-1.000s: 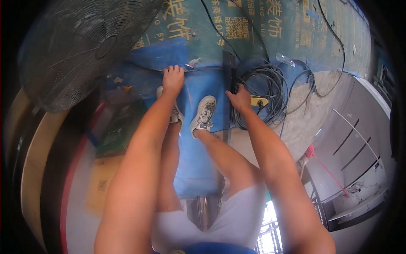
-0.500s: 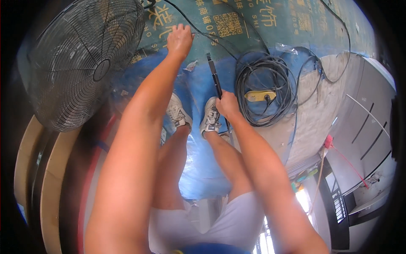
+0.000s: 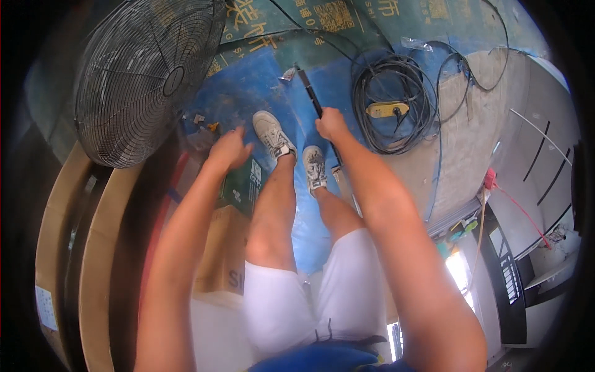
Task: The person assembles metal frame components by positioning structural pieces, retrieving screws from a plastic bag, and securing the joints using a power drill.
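Observation:
My right hand [image 3: 333, 124] is wrapped round a slim black pole [image 3: 309, 90]. Its upper end points away over the blue floor sheeting [image 3: 248, 77], and its lower part runs back past my right shoe. My left hand [image 3: 230, 149] is slightly blurred, with thumb and forefinger apart and nothing visible in it. It hovers left of my left shoe, near a dark green box [image 3: 253, 180] and a cardboard box [image 3: 218, 248]. Small scraps lie on the sheeting just beyond it.
A large wire-caged fan [image 3: 149, 80] stands at the far left, above long curved-looking cardboard packages [image 3: 102, 266]. Right of the pole lies a coil of black cable [image 3: 365, 127] around a yellow socket block [image 3: 387, 110]. Loose cable crosses the green sheeting.
My left hand has drawn back from the far green sheeting toward my left side. My left foot has moved forward. The right hand still grips the pole.

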The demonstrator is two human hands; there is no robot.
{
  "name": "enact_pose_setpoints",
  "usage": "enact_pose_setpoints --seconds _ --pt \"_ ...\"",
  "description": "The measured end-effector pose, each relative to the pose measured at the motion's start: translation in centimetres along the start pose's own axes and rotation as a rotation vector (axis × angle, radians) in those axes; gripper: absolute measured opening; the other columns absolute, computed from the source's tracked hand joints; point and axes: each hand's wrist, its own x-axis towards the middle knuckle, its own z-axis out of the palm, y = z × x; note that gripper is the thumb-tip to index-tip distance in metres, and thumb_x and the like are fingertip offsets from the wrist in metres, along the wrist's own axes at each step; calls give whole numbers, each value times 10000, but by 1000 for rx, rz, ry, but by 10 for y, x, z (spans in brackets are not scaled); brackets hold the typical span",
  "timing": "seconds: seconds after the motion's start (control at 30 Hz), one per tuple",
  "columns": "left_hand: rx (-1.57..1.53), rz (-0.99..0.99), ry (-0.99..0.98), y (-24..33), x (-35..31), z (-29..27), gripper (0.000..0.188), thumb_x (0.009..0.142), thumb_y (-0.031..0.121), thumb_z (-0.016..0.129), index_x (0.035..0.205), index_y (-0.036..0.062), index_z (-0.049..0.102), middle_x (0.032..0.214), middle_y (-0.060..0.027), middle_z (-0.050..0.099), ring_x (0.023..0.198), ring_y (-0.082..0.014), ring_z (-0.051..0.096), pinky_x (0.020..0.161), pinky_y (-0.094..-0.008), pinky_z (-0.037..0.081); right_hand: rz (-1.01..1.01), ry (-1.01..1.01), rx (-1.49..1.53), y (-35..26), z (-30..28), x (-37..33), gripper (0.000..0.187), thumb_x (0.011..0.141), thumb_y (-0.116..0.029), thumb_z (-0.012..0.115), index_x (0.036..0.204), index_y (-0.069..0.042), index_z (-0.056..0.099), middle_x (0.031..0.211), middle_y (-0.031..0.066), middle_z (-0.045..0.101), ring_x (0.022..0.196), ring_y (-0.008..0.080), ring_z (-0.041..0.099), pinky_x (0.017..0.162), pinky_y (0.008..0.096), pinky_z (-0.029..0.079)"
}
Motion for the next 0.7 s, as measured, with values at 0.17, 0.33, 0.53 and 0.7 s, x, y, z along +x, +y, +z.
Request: enact_pose_setpoints --seconds 0.17,0.33,0.53,0.7 --pt "18 -53 -75 32 -112 -37 565 911 334 691 1358 34 519 1237 -255 634 1177 -426 588 999 -470 471 -12 36 -49 0 30 20 282 810 -177 653 1027 -11 722 1005 276 698 990 452 661 901 498 538" --pt "-179 -35 187 39 -196 -30 476 907 237 703 1318 47 555 1195 -224 655 1159 -400 598 969 -451 481 8 -35 -153 -21 36 33 280 795 -208 703 1004 -24 736 1038 255 708 1012 429 671 898 483 547" --pt "-206 -135 356 43 -279 -4 361 923 161 680 1245 26 590 1122 -183 668 1083 -358 620 931 -432 490 -6 35 -47 -19 32 11 559 769 -283 754 1267 -54 648 1051 239 716 1025 422 674 914 477 545" --pt "-394 -320 425 17 -307 40 271 913 113 659 1163 12 638 1025 -167 680 992 -342 624 900 -422 469 4 5 -62 -7 31 7 779 762 -289 757 1446 -55 464 1201 250 665 1131 410 631 986 459 510"
